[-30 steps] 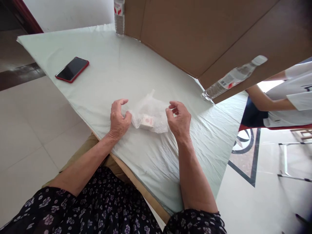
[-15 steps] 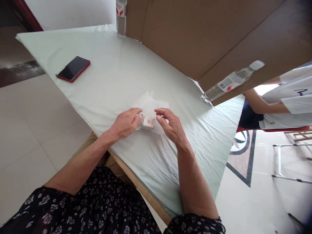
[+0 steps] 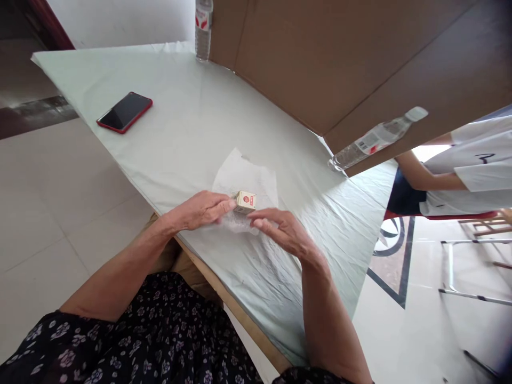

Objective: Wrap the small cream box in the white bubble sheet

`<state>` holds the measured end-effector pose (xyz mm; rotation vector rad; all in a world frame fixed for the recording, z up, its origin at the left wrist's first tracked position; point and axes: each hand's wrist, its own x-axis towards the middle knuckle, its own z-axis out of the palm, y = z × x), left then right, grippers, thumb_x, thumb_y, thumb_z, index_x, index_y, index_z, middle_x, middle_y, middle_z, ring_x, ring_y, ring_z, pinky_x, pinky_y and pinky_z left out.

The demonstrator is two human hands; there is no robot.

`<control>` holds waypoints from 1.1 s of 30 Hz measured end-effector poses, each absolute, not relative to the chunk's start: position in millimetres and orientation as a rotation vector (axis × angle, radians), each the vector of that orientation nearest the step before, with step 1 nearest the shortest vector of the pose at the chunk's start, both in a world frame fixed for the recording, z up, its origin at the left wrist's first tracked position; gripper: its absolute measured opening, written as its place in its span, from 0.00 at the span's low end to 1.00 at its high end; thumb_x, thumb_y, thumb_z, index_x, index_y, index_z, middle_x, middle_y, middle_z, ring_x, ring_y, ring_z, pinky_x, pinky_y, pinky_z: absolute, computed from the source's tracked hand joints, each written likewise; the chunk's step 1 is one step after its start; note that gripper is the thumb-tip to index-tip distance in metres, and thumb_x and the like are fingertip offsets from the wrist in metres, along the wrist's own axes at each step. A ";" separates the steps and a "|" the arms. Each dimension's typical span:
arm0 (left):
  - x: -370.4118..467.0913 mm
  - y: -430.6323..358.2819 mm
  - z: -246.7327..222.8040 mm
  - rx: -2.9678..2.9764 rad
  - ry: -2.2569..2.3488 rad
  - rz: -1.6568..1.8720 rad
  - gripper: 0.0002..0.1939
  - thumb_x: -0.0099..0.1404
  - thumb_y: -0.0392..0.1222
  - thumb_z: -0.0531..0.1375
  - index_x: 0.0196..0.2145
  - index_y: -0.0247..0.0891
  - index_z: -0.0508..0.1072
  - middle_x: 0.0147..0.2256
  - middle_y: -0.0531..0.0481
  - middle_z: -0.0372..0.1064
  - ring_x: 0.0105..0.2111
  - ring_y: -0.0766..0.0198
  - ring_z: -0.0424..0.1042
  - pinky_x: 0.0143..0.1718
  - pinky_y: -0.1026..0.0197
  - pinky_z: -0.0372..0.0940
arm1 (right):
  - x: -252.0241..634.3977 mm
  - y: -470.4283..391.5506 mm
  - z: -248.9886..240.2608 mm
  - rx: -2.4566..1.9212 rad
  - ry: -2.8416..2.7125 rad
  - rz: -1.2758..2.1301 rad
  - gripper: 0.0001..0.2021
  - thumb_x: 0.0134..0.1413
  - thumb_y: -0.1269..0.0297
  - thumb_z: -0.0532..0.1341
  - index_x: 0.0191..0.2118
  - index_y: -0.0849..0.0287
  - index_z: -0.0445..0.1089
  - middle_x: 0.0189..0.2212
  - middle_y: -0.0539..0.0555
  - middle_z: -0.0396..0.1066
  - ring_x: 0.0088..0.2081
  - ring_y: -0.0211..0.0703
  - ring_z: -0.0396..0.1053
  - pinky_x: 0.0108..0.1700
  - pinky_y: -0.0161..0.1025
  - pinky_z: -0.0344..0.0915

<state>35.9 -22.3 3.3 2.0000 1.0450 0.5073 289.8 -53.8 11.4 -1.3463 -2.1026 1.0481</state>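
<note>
your right hand (image 3: 283, 230) has shifted toward you, loose fingers clasping nothing, beside the near right corner of the small box (image 3: 246, 200); your left hand (image 3: 200, 209), nearer, touches its left side, whether gripping i can't tell. the box lies on white wrap (image 3: 245, 174).

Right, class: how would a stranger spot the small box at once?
On the pale-clothed table, find the white sheet. Over it, between the left hand and right hand, is a small cream box; red marks set it apart from the plain sheet.
</note>
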 end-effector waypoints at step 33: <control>36.5 -9.9 -42.3 2.410 1.277 0.372 0.47 0.58 0.53 0.67 0.69 0.37 0.54 0.68 0.31 0.56 0.70 0.38 0.52 0.68 0.38 0.48 | 384.9 -53.4 -20.6 -1.950 -1.720 0.343 0.23 0.47 0.49 0.65 0.47 0.57 0.73 0.42 0.60 0.77 0.41 0.55 0.75 0.45 0.56 0.69</control>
